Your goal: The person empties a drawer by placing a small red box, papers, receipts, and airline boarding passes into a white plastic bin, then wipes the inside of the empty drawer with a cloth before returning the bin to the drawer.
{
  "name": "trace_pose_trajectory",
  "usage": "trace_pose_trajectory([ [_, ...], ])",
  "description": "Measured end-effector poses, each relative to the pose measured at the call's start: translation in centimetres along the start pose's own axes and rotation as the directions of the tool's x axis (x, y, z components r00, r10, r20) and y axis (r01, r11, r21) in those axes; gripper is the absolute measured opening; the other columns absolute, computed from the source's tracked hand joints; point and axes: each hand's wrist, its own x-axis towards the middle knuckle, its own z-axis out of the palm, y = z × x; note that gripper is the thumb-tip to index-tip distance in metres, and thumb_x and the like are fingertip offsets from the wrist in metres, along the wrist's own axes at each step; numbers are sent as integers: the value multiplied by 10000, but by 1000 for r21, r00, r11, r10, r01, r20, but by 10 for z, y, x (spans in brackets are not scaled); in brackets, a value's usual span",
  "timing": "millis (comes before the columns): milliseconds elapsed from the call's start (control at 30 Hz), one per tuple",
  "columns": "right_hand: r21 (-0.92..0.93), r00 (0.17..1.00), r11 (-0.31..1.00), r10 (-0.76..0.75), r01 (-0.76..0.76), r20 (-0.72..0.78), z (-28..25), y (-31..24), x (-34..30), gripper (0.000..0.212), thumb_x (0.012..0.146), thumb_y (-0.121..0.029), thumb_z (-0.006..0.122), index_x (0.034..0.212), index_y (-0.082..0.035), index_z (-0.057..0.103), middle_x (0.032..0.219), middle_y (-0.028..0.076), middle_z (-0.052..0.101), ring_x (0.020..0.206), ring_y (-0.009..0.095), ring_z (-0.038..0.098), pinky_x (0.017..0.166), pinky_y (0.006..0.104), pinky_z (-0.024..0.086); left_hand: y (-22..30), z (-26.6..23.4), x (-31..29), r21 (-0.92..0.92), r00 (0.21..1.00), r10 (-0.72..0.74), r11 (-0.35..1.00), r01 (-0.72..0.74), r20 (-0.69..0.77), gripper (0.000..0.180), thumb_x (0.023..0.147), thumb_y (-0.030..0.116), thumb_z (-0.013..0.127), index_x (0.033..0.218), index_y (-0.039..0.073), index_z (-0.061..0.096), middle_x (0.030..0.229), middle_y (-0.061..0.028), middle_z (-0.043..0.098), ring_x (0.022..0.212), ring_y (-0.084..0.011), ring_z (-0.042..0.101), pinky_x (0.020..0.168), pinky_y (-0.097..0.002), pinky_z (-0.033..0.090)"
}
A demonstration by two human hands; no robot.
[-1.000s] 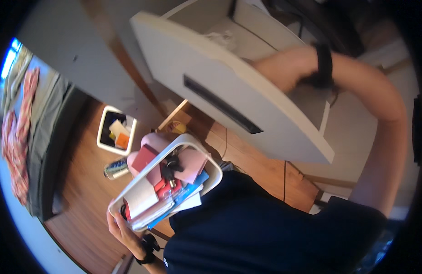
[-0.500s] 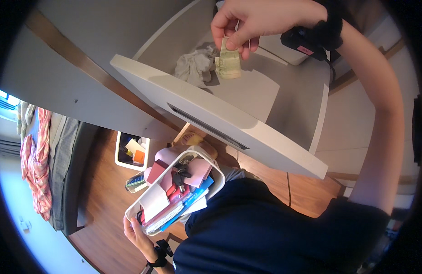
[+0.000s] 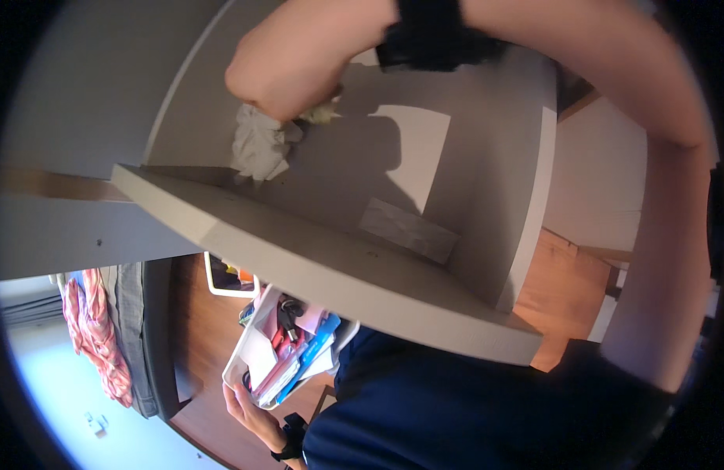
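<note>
Reaching into the grey drawer [image 3: 487,180], my right hand [image 3: 287,66] is bent downward with its back toward me. Its fingertips are hidden, so whether it grips anything does not show. Right below it lies a crumpled white cloth or tissue [image 3: 260,145], touching or nearly touching the hand. A bit of the yellow-green banknote [image 3: 323,112] shows beside the hand. Lower down, my left hand [image 3: 248,411] grips the end of a white plastic basket [image 3: 235,364]. Inside it are papers, a blue folder [image 3: 319,345], pink and red booklets and a black key-like object [image 3: 290,313].
The drawer front [image 3: 338,282] juts out above the basket and partly covers it. A white sheet [image 3: 413,145] and a pale strip [image 3: 409,229] lie in the drawer. A second white bin [image 3: 232,291] stands on the wooden floor. At left is a bed with pink checked bedding [image 3: 99,337].
My right hand has moved left and down into the drawer with the banknote, over to the crumpled white cloth. The view has shifted, and the drawer front now hides part of the basket.
</note>
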Motion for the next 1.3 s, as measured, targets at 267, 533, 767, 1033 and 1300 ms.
trace_pose_trajectory([
  [267,53,813,811,579,-583,64,74,20,60,690,844,-360,636,1327,64,385,1033,212,658,998,331,630,836,458,501,-1,-8,-3,-28,996,-36,999,34,-76,408,951,217,557,1280,-14,484,1121,-140,609,932,-187,646,776,-286,542],
  [533,-88,986,983,165,-162,24,57,11,52,524,866,-357,582,1162,68,500,966,232,650,944,368,623,785,437,511,5,1,-10,-6,992,-12,1000,12,-128,318,982,179,487,1212,-38,529,1010,-101,640,862,-129,621,755,-244,483],
  [767,105,931,989,56,-100,361,69,-25,42,427,828,-307,658,1089,21,579,996,166,664,933,316,642,780,402,530,4,4,-6,-9,996,13,1000,-14,-92,295,979,158,481,1184,-45,542,1009,-82,635,867,-124,608,770,-238,471],
  [1033,101,951,992,37,-71,308,92,-40,23,321,785,-258,729,994,-23,662,1013,116,675,906,288,657,783,374,544,-10,3,-16,-51,990,18,998,-25,-138,295,979,173,483,1157,-51,556,1002,-87,634,890,-127,599,797,-244,460],
  [1300,382,989,917,-145,119,40,78,5,-6,246,804,-179,654,944,22,628,878,227,650,827,377,615,748,415,507,-15,5,-5,2,997,47,999,-47,-56,340,976,195,504,1198,-57,560,1101,-83,615,1000,-148,569,896,-264,426],
])
